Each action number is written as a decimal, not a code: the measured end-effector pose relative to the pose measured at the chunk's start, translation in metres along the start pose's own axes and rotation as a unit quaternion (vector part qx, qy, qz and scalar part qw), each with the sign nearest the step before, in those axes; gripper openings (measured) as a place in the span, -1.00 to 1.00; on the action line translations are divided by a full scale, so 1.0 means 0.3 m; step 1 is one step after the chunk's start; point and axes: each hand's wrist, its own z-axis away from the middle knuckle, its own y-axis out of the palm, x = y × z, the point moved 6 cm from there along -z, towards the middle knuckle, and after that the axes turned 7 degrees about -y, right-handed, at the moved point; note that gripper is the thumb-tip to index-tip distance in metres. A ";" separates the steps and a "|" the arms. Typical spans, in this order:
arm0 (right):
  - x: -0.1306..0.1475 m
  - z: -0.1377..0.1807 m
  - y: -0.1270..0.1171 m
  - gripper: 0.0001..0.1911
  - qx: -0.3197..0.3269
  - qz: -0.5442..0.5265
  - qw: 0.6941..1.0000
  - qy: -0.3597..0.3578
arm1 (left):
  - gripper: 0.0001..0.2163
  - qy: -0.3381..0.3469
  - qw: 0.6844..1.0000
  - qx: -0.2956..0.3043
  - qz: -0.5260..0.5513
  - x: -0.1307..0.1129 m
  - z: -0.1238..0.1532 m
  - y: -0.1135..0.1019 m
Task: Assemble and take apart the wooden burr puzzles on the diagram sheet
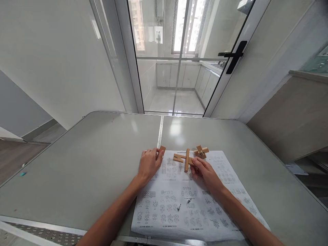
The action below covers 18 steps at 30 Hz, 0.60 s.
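My left hand (pixel 149 163) is curled around a small wooden puzzle bar (pixel 162 149) at the sheet's top left corner, fingers closed on it. My right hand (pixel 204 171) pinches a crossed pair of wooden puzzle bars (pixel 185 159) lying on the printed instruction sheet (pixel 179 201). Just beyond the right hand sits a small interlocked wooden cluster (pixel 201 151) marked with a number, untouched.
The sheet lies on a grey folding table (pixel 84 160) with a centre seam (pixel 160 131). A small blue object (pixel 23 174) lies at the table's left edge. Behind stand a glass door with a black handle (pixel 234 54) and a wooden counter (pixel 294 112) on the right.
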 end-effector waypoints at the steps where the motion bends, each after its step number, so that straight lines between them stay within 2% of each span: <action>1: 0.000 0.000 0.001 -0.49 0.005 0.004 1.000 -0.002 | -0.60 -0.006 1.000 0.001 -0.010 0.003 -0.002 -0.002; 5: 0.002 0.002 0.000 -0.50 0.008 0.013 1.000 -0.008 | -0.57 -0.036 0.999 0.007 -0.015 0.020 -0.007 -0.009; 9: 0.009 0.004 0.006 -0.49 0.021 0.022 0.999 -0.010 | -0.59 -0.053 0.998 -0.020 -0.026 0.036 -0.013 -0.027; 13: 0.017 0.006 0.008 -0.50 0.024 0.027 0.999 -0.011 | -0.68 -0.020 0.998 -0.047 0.025 0.005 -0.012 -0.060; 15: 0.019 0.007 0.013 -0.51 0.032 0.031 0.999 -0.014 | -0.65 0.006 0.992 -0.009 0.123 -0.031 -0.002 -0.062; 18: 0.023 0.008 0.023 -0.51 0.043 0.041 0.998 -0.022 | -0.57 0.008 0.948 0.145 0.283 -0.093 0.032 -0.018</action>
